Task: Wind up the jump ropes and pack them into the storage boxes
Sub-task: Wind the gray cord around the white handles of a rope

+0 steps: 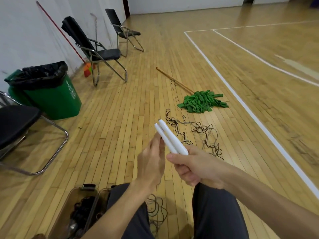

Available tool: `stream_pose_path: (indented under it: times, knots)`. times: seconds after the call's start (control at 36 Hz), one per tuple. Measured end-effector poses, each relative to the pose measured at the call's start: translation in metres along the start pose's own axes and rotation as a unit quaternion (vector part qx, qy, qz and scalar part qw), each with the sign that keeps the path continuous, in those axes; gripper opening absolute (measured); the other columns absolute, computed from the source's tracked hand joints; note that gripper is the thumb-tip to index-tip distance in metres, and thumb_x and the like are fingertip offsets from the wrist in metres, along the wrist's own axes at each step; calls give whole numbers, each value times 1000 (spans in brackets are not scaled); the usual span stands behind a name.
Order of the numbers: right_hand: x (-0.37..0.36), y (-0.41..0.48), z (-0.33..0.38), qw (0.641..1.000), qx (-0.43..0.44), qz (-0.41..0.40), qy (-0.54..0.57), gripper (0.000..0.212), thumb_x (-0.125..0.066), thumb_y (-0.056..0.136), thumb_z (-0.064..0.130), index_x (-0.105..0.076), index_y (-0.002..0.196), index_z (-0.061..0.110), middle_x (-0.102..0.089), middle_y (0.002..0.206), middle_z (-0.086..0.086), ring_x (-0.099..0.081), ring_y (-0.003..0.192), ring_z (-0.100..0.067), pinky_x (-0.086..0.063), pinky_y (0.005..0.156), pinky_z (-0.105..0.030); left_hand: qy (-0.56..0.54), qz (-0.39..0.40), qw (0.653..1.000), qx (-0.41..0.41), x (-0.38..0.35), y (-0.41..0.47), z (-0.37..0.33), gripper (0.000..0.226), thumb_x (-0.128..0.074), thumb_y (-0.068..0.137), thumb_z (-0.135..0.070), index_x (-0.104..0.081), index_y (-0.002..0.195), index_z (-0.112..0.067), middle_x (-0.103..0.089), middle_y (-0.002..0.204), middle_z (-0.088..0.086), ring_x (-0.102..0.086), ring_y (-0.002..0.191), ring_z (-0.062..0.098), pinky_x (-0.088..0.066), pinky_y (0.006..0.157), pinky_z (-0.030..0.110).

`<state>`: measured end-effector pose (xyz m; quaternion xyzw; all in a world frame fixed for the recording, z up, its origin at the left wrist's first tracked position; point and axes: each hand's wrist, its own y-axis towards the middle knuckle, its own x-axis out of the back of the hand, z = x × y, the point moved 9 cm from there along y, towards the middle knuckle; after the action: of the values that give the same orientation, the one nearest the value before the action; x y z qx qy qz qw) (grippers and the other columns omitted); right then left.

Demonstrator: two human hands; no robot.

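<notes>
Hands meet above the knees in the head camera's view. The right hand has its fingers curled tight round the bottom ends of two white handles. The handles lie side by side and point up and to the left. The left hand is flat, and its straight fingers lie against the side of the handles. It grips nothing that I can see. On the wooden floor just past the handles lies a loose rope in a dark tangle of loops. Whether it joins the handles I cannot tell. Another rope lies on the floor between the person's legs. At the bottom left, next to the left leg, stands a clear box with dark wound ropes inside. A second box sits right beside it, partly hidden by the leg. Farther off a green mop lies on the floor. A green bin with a black bag stands near the wall. Black chairs are close to it, and a broom leans on the wall.
</notes>
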<state>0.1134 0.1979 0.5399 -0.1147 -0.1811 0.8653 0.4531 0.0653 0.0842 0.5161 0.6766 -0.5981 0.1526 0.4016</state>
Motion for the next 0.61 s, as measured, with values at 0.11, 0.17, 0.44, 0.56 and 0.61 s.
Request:
stream_pose_path:
  times: [0.11, 0.17, 0.44, 0.56, 0.61]
  knots:
    - [21, 12, -5, 996, -11, -49, -67, 23, -57, 103, 25, -42, 91, 15, -37, 56, 7, -28, 44, -9, -25, 43, -22, 71, 0, 994, -88, 15, 2, -36, 14, -48, 101, -9, -61, 107, -4, -52, 76, 4, -44, 56, 17, -33, 50, 30]
    - [29, 16, -7, 993, -19, -68, -90, 18, -58, 103, 24, -46, 94, 14, -39, 58, 6, -29, 44, -8, -27, 43, -22, 112, 15, 987, -112, 17, 5, -41, 10, -52, 101, -12, -61, 100, -8, -44, 73, -7, -39, 51, 14, -26, 45, 24]
    - [43, 31, -28, 969, -69, -85, -223, 15, -59, 102, 28, -49, 99, 18, -45, 70, -2, -37, 49, -11, -36, 45, -25, 313, 90, 897, -298, 15, 6, -52, 24, -87, 75, -19, -65, 73, -12, -57, 67, -2, -44, 45, 12, -21, 43, 19]
    - [38, 29, -42, 959, -106, -22, -263, 13, -58, 102, 25, -51, 94, 18, -44, 69, -1, -35, 46, -9, -34, 45, -23, 293, 126, 867, -382, 21, -2, -66, 27, -91, 67, -23, -66, 70, -12, -55, 64, -2, -48, 47, 11, -23, 45, 17]
    - [34, 26, -47, 949, -128, 11, -288, 13, -58, 102, 24, -52, 93, 16, -42, 67, 0, -33, 46, -10, -32, 46, -23, 281, 141, 857, -409, 20, -7, -72, 31, -94, 62, -24, -65, 67, -13, -52, 62, -3, -41, 48, 10, -22, 45, 18]
